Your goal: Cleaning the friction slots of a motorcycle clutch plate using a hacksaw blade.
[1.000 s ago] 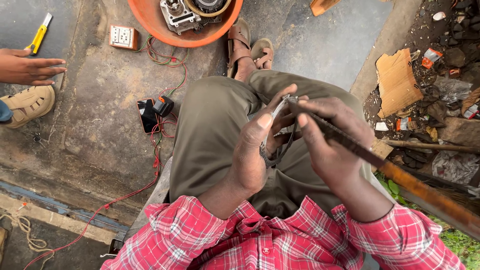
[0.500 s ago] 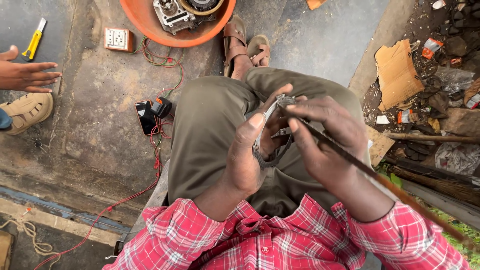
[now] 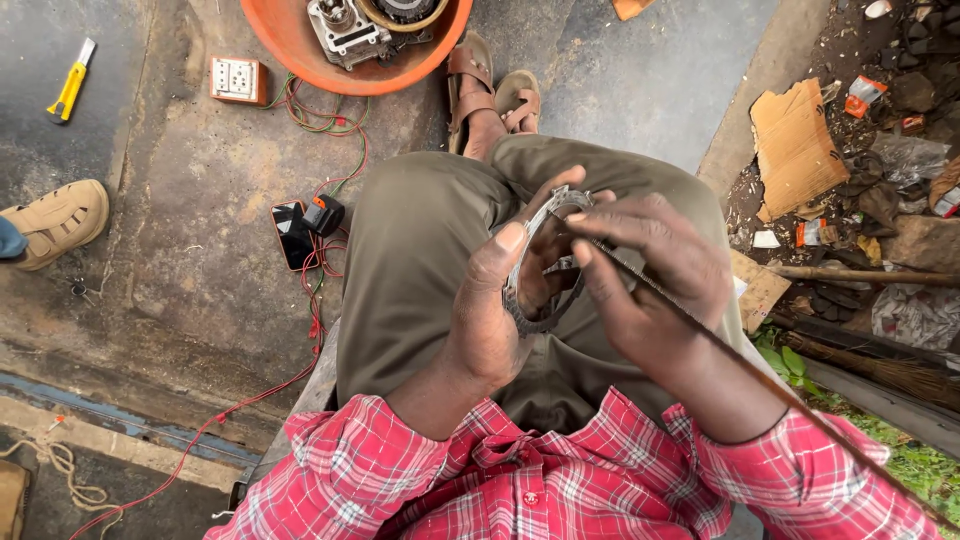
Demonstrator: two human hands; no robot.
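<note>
Grey metal, the toothed ring (image 3: 535, 262) is sitting mid-frame over the lap, the left hand (image 3: 497, 300) clasping its rim while the right hand (image 3: 650, 275) is pinching a thin blade (image 3: 700, 325) across it; a slipping blade could be nicking the thumb.

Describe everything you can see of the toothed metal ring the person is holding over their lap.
The toothed metal ring is a thin, grey, worn-looking disc with a large open centre and small teeth along its outer edge. It stands tilted on edge above the olive trousers, gripped by the left hand. The right hand presses a long thin blade against its top.
</note>
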